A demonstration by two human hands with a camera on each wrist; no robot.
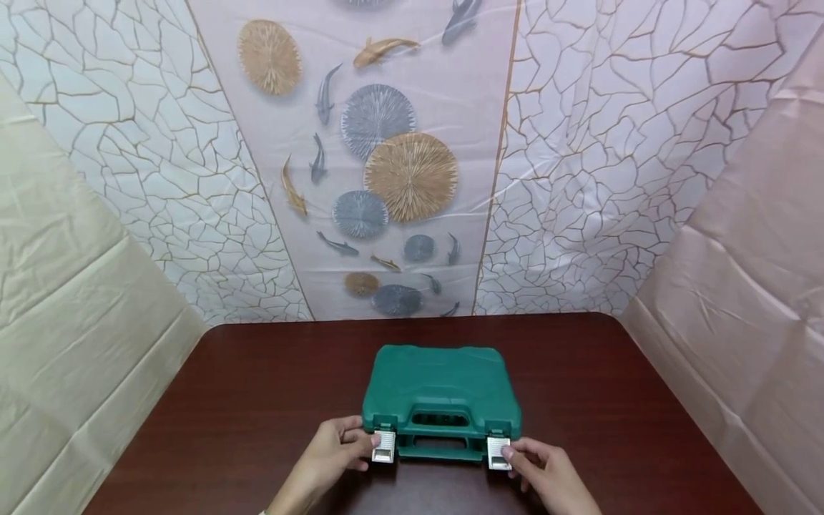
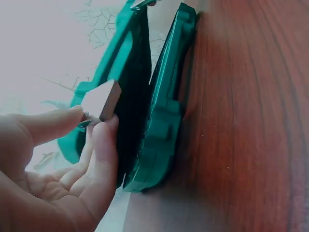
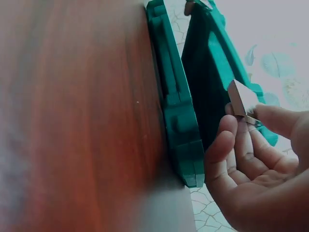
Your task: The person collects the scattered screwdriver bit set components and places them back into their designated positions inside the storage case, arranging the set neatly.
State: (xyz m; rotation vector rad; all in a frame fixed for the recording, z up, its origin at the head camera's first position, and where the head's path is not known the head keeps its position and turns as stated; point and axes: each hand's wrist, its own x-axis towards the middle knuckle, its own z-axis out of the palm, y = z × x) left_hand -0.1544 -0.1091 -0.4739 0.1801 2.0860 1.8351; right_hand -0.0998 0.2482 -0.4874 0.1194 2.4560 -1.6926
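Note:
A green plastic carrying case lies flat on the table, its handle side toward me. Both wrist views show a gap between its lid and its base, so it stands slightly ajar. What is inside cannot be made out. At the front left corner my left hand pinches a silver metal latch between thumb and fingers. My right hand pinches the matching right latch in the same way. Both latches hang from the lid, flipped outward from the base.
The dark reddish-brown wooden table extends around the case. Behind it hangs a patterned cloth with fish and round motifs. Pale cloth walls slope along both sides.

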